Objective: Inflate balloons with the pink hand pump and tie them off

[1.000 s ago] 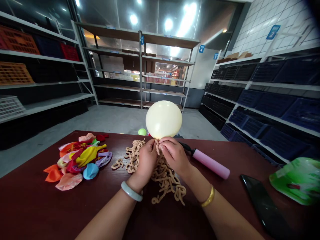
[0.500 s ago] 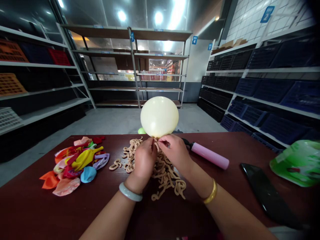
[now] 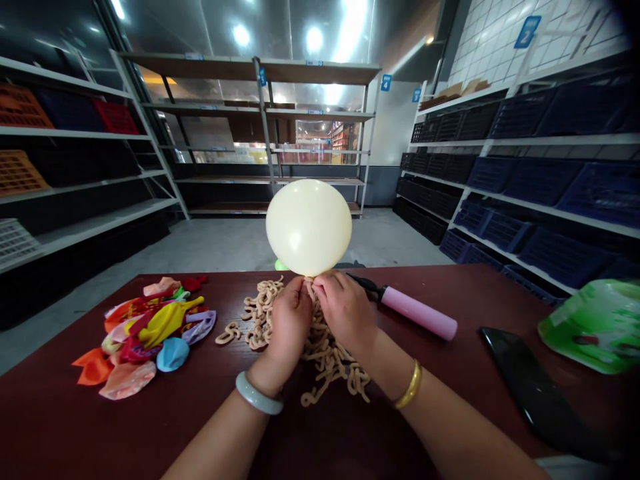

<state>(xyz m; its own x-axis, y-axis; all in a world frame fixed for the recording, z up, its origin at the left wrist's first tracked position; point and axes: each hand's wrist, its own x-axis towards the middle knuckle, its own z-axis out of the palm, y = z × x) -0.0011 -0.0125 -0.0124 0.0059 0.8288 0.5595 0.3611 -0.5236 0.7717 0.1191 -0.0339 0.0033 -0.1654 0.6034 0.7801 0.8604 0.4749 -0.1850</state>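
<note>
A pale yellow inflated balloon [image 3: 309, 227] stands upright above the far edge of the table. My left hand [image 3: 292, 317] pinches at its neck, fingers pressed together. My right hand [image 3: 346, 308] pinches the same spot from the other side, its fingertips close to the left ones. A short tan piece shows between the fingertips, just under the balloon; its exact hold is partly hidden. Beneath and around both hands lies a heap of tan, curly, cord-like pieces [image 3: 327, 363] on the dark red table [image 3: 200, 427].
Deflated balloons in many colours [image 3: 163, 322] lie at the left. To the right are a pink hand pump [image 3: 420, 312], a black phone-like slab [image 3: 535, 387] and a green-and-clear bag [image 3: 595, 327]. Shelves with crates [image 3: 525, 183] stand beyond the table.
The balloon looks larger and sits slightly higher and further left. My right hand has moved left and its fingers have closed in beside my left hand.
</note>
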